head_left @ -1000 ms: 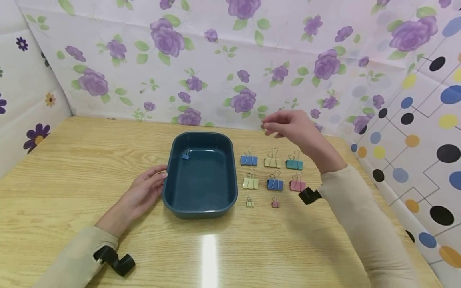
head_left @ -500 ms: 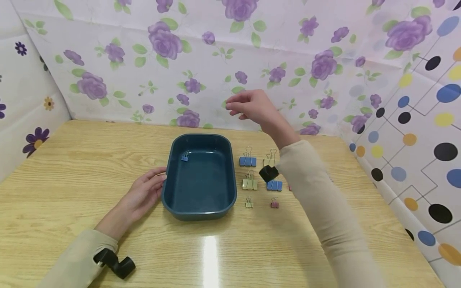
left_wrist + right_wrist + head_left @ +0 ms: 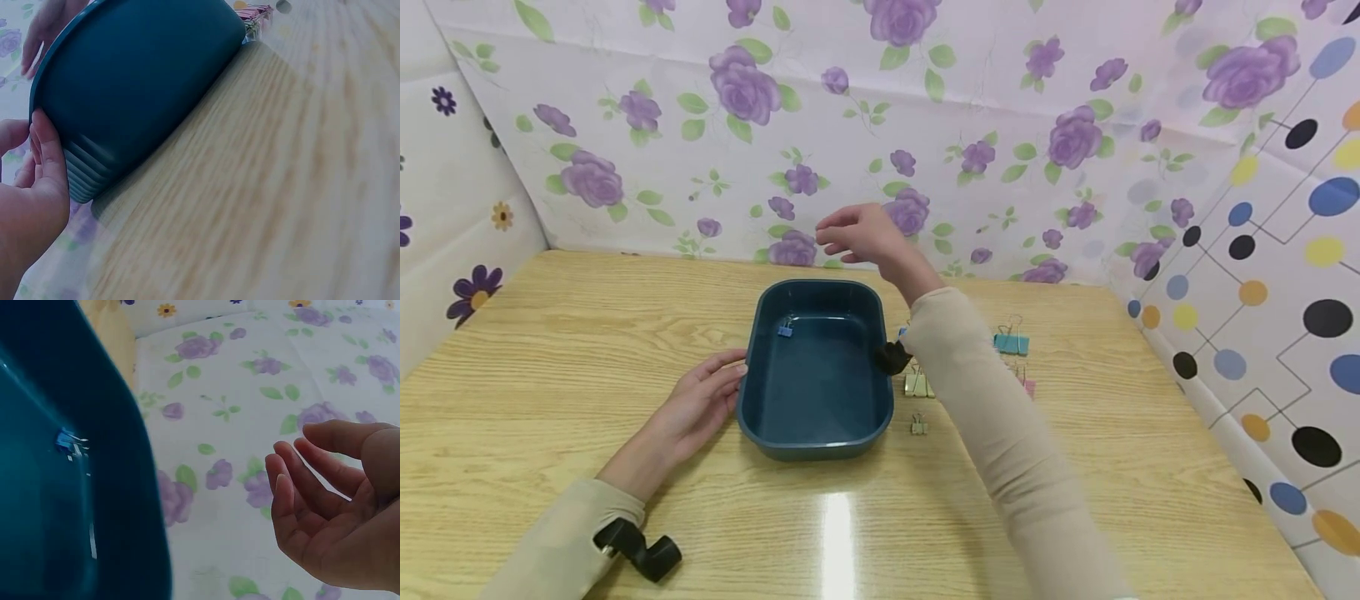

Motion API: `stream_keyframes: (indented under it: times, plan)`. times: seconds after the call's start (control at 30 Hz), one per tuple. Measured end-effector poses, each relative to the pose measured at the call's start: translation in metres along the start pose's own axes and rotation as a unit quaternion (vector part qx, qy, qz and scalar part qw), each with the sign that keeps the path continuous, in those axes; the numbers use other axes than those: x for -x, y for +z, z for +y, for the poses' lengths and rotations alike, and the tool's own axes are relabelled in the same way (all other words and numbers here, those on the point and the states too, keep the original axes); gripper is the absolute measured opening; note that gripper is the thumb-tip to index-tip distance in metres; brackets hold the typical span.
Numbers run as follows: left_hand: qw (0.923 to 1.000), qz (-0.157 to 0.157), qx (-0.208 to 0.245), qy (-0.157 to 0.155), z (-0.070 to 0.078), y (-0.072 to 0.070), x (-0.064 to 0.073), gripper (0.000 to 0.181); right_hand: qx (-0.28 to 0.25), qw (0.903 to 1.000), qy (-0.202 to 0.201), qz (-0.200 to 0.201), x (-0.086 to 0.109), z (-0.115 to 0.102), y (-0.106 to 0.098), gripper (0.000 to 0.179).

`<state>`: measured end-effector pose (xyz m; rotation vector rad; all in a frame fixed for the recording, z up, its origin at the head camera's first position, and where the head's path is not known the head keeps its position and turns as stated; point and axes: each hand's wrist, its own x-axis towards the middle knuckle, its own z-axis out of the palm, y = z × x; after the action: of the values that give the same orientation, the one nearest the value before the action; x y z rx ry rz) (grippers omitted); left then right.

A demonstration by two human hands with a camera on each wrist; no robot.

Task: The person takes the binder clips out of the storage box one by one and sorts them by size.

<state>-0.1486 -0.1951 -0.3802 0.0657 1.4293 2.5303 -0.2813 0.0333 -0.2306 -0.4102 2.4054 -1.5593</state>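
Observation:
A deep dark-teal tray (image 3: 816, 442) stands on the wooden table, with a small blue binder clip (image 3: 786, 328) inside near its far left corner. My left hand (image 3: 703, 400) touches the tray's left outer wall with relaxed fingers. Beyond the tray's far right corner, my right hand (image 3: 865, 233) is raised in the air. Its fingers (image 3: 290, 506) are loosely bent and hold nothing. Right of the tray lie a teal binder clip (image 3: 1012, 343), a yellow one (image 3: 917, 385), a small yellow one (image 3: 919, 425) and a partly hidden pink one (image 3: 1030, 387). My right sleeve covers others.
A flowered cloth (image 3: 700, 125) hangs behind the table (image 3: 625, 317). A dotted cloth (image 3: 1285, 292) borders the right side. Each forearm wears a black camera mount (image 3: 640, 548), and the right mount (image 3: 892, 357) overlaps the tray's right rim in the head view.
My right hand has moved left from above the clips to beyond the tray, rising and then dropping slightly. Its sleeve now hides several clips. My left hand stays at the tray.

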Motion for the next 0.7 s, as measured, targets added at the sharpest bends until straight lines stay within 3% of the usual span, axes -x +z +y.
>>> stream_keyframes:
  times: [0.2, 0.47, 0.7]
  plan:
    - [1.0, 0.002, -0.005, -0.001, 0.0, 0.001, 0.001, 0.015, -0.024, 0.9992, 0.026, -0.02, -0.012, 0.015, 0.022, 0.025]
    - [0.9999, 0.005, -0.009, -0.002, 0.001, 0.001, 0.001, 0.015, -0.022, 0.9976, 0.064, -0.014, -0.025, 0.034, 0.048, 0.022]
    - [0.9997, 0.003, -0.022, 0.0, 0.0, 0.001, 0.0, 0.016, -0.055, 0.9944, 0.09, -0.006, -0.03, 0.053, 0.066, 0.022]
